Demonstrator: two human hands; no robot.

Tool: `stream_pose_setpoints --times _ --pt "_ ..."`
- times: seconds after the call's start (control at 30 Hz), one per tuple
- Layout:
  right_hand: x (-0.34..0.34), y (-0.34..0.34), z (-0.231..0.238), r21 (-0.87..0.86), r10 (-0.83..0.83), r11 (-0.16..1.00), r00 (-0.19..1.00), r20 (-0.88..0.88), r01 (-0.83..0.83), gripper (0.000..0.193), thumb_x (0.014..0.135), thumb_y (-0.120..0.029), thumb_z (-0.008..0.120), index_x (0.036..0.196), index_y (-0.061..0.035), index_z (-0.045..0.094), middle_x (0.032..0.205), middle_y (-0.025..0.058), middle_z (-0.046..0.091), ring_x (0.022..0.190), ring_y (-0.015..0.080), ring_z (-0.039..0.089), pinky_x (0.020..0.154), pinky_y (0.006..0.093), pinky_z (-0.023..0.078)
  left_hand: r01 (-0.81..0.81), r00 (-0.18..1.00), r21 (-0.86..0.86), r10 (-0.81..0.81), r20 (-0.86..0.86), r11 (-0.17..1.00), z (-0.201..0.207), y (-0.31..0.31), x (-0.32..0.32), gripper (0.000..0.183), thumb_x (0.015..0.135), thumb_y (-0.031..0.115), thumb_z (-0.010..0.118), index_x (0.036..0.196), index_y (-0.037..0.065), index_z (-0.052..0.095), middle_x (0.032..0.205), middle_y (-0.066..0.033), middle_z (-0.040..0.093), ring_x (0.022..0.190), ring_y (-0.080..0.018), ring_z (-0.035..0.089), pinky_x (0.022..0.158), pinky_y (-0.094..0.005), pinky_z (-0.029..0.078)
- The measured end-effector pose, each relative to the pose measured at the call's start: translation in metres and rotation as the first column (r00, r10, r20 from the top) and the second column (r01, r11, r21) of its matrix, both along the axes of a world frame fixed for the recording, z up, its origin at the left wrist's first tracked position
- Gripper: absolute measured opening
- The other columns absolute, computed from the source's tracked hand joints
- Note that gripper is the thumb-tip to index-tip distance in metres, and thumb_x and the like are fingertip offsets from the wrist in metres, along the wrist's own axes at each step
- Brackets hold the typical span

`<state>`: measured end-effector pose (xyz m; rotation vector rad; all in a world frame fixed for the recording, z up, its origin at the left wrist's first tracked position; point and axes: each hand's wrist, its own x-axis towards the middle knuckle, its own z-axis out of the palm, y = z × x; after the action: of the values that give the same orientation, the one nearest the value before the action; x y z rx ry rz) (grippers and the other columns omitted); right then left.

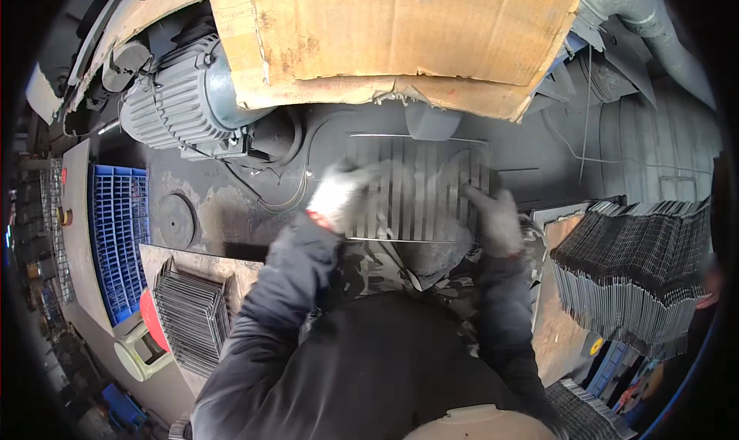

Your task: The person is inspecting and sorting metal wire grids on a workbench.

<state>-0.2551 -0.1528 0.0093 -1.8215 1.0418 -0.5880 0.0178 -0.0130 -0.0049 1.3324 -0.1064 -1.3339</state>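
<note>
In front of my body a dark rectangular metal grate [418, 186] with parallel slats is held upright between my hands, blurred by motion. My left hand [336, 196], in a white work glove with a red cuff edge, grips its left side. At its right side my right hand [499, 220], in a grey-looking glove, has its fingers over the edge; both hands are smeared. Just beyond the top edge of the grate a grey rounded machine part [433, 122] shows under cardboard. My lap in camouflage cloth lies below the grate.
A large cardboard sheet [408, 40] overhangs the machine. An electric motor [181, 97] stands at the far left. On the right is a tall stack of dark metal grates [631, 271]; a smaller stack [188, 317] sits at left, near a blue plastic crate [119, 240] and a stool [141, 353].
</note>
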Motion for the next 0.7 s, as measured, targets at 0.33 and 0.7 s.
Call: stream_pose_setpoints --times 0.33,0.7 --pt "-0.013 -0.002 0.036 0.594 -0.415 0.765 0.896 0.160 0.248 0.029 0.101 -0.007 0.065 0.125 0.0058 0.072 0.108 0.0128 0.079 0.092 0.0205 0.077 0.077 0.0321 0.064 0.201 0.965 0.018 -0.201 0.171 0.979 0.007 -0.042 -0.030 0.030 0.100 0.027 0.078 0.109 0.001 0.064 0.081 -0.0055 0.067 0.060 -0.0149 0.063 0.050 -0.0316 0.051" --pt "0.112 0.043 -0.012 0.444 0.072 0.883 0.978 0.195 -0.153 0.032 0.099 -0.022 0.076 0.125 -0.0036 0.076 0.090 0.0076 0.076 0.071 0.0169 0.066 0.069 0.0372 0.057 -0.161 0.965 0.137 0.127 0.232 0.977 0.016 0.082 0.076 0.024 0.103 0.017 0.076 0.115 0.003 0.061 0.081 -0.0054 0.070 0.054 -0.0122 0.064 0.044 -0.0245 0.045"
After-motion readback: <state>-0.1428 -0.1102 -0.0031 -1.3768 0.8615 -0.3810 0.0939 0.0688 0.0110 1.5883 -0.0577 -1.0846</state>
